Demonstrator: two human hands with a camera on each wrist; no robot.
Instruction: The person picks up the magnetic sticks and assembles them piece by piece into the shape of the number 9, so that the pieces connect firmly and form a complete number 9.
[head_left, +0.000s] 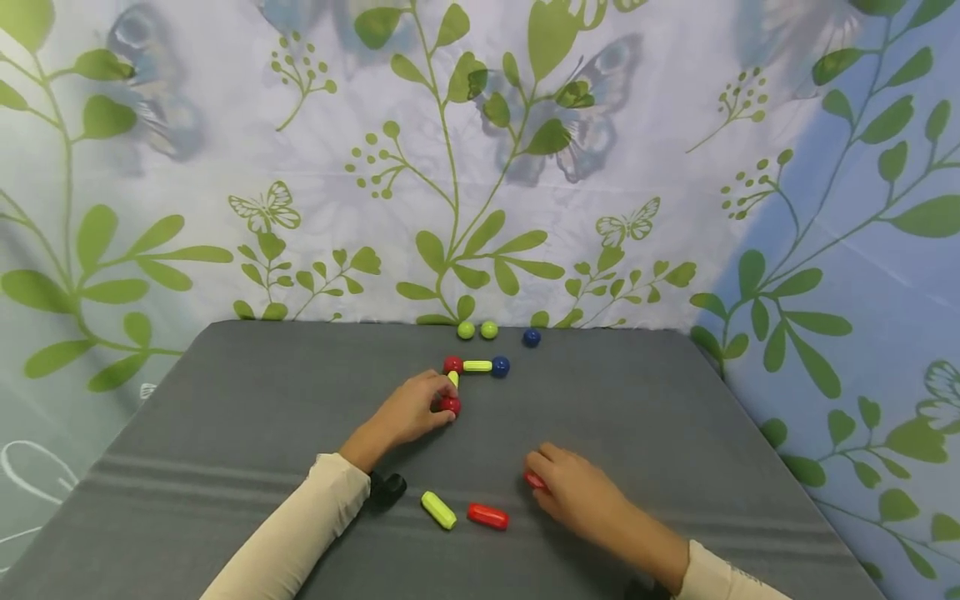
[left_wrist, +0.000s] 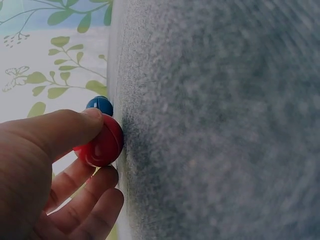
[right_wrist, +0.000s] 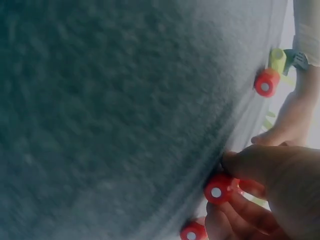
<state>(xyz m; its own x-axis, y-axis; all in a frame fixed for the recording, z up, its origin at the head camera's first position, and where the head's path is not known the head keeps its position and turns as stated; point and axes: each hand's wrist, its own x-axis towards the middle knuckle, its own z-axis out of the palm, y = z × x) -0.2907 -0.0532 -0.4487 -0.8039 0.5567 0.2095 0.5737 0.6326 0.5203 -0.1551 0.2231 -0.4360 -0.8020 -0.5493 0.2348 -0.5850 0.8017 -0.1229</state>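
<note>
My left hand (head_left: 411,410) pinches a red ball (head_left: 451,406) between thumb and fingers. A yellow rod (head_left: 453,378) runs from that ball to a second red ball (head_left: 453,365), and another yellow rod (head_left: 477,366) joins this one to a blue ball (head_left: 501,367). In the left wrist view the thumb presses the red ball (left_wrist: 102,145), with a blue ball (left_wrist: 101,105) beyond. My right hand (head_left: 581,498) pinches a red rod (right_wrist: 219,190) at the table; its round silver end shows in the right wrist view. A further red rod (right_wrist: 192,231) lies near those fingers.
Two lime balls (head_left: 466,331) and a loose blue ball (head_left: 532,337) stand at the back edge of the grey table (head_left: 300,367). Nearer lie a yellow rod (head_left: 438,510) and a red rod (head_left: 487,516). A patterned cloth (head_left: 315,167) hangs behind.
</note>
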